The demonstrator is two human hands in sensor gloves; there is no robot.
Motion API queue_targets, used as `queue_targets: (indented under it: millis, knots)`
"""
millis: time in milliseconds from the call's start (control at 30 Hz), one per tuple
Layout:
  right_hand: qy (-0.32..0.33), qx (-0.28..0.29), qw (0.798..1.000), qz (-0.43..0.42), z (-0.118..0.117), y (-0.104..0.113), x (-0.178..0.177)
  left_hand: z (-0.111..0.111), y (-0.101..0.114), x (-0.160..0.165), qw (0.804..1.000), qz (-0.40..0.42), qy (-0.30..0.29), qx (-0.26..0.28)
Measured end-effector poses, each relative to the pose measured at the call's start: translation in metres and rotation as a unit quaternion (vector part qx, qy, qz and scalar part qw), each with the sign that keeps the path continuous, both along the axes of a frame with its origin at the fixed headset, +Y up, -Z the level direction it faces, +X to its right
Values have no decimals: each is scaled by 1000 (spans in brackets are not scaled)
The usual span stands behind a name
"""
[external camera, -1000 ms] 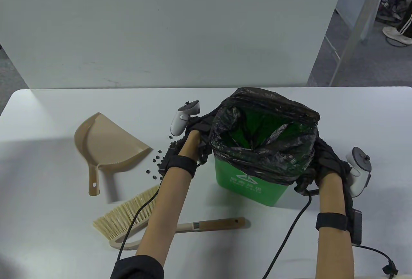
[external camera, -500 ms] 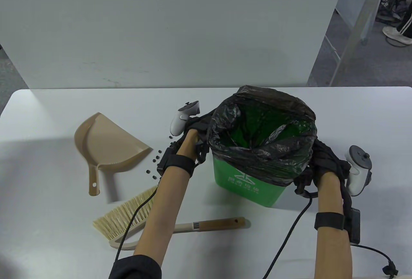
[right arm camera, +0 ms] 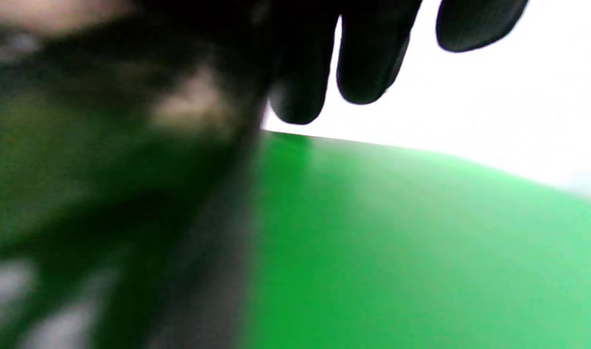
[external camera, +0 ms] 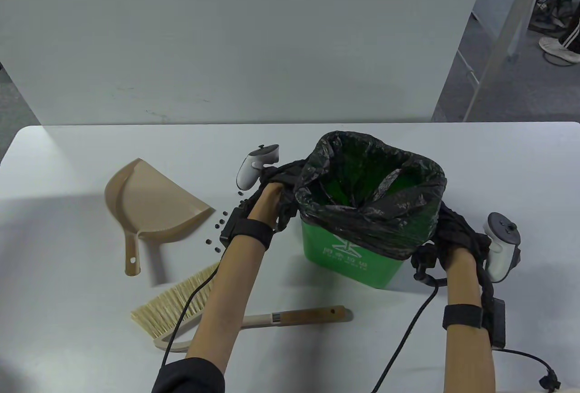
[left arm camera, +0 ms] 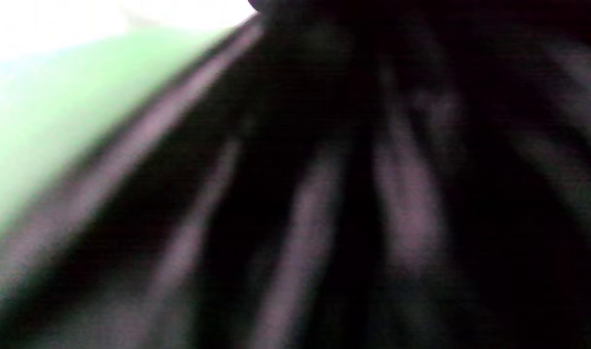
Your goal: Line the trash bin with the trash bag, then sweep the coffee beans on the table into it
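Beyond the grey partition (external camera: 244, 39), a shoe (external camera: 558, 48), possibly a bystander's, rests on the floor.

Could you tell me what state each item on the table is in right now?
trash bag: open, folded over the bin's rim
trash bin: upright, lined
left hand: grips the bag
right hand: grips the bag
coffee beans: scattered, unswept
dustpan: lying empty
brush: lying unused
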State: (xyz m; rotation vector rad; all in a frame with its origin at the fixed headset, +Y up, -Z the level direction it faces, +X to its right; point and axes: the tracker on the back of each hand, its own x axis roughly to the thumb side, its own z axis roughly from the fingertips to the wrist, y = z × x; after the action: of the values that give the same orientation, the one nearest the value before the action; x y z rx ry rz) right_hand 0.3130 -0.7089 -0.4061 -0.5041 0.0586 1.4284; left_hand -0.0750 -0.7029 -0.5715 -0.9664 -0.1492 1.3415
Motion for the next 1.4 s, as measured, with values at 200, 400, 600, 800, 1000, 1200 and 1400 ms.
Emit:
queue_targets:
  millis: [200,400,600,800,1000,1200,1400]
  knots:
    - [9,100,993,-64,9,27,0,5,16,-26,975,-152,60,149]
    - [33,136,990,26,23,64,-9,25,45,-34,932,-219,79,277]
    - [46,138,984,99,40,90,-16,49,59,-53,937,-184,62,290]
    - [33,136,971,192,60,118,-24,82,68,-77,959,-109,58,255]
    - [40,145,919,366,81,151,-50,119,83,-92,935,-147,38,322]
    - [84,219,847,476,105,174,-112,176,96,-108,868,-249,-10,430]
    - [180,392,737,521,134,160,-201,230,92,-142,781,-368,-34,503]
